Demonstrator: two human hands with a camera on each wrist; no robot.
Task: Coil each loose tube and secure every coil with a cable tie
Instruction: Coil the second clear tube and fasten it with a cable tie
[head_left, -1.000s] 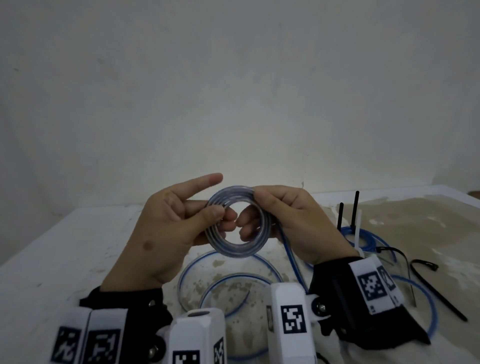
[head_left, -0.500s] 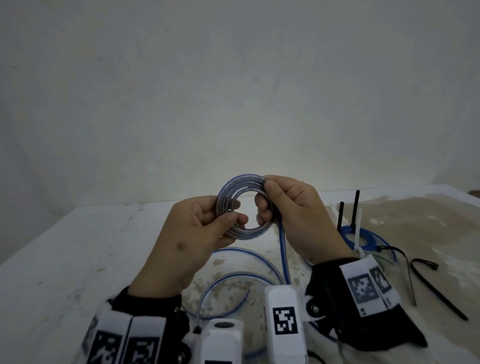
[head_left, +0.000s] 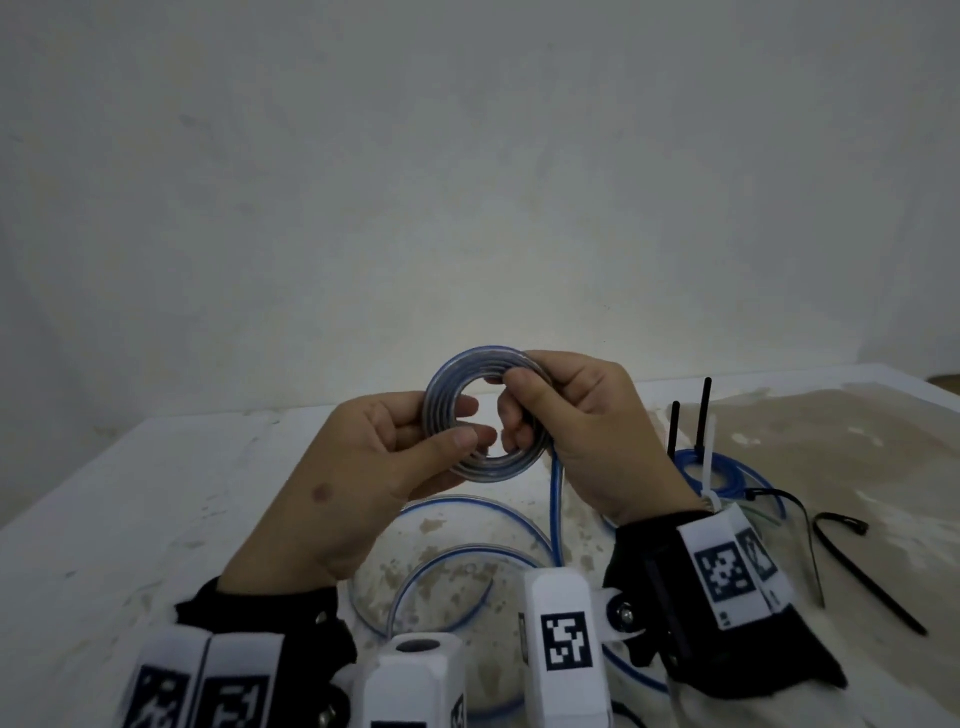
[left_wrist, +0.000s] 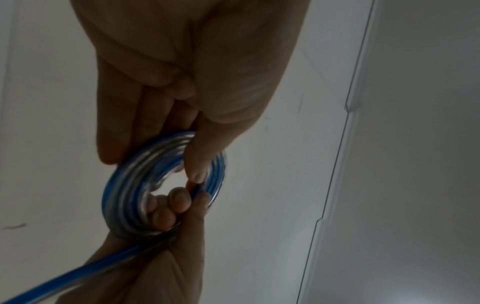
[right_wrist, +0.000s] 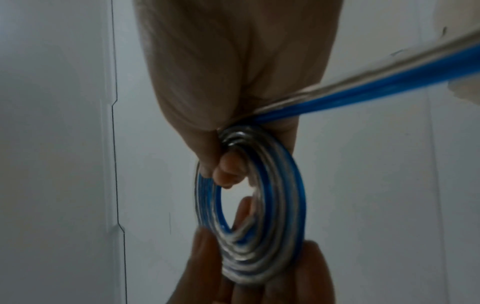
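I hold a small coil (head_left: 453, 375) of clear tube with a blue stripe upright above the table. My left hand (head_left: 461, 423) pinches its left side between thumb and fingers. My right hand (head_left: 519, 406) grips its right side, fingers hooked through the hole. The uncoiled tail (head_left: 557, 499) drops from under the right hand to loose loops (head_left: 470, 503) on the table. The left wrist view shows the coil (left_wrist: 122, 193) under my left hand (left_wrist: 153, 164), with the other hand's fingers (left_wrist: 179, 201) inside it. In the right wrist view my right hand (right_wrist: 221, 170) grips the coil (right_wrist: 283, 195), and the tail (right_wrist: 363, 86) runs off to the right.
A tied blue coil (head_left: 727, 465) with a white cable tie (head_left: 707, 457) and two upright black tie ends (head_left: 704, 415) lies right of my right hand. Loose black cable ties (head_left: 857, 566) lie further right. The white table (head_left: 130, 519) is stained; a wall stands behind it.
Both hands have lifted the coil up and a little away. My left index finger, stretched out a second ago, now lies behind the coil with the others, and the thumb pinches the front.
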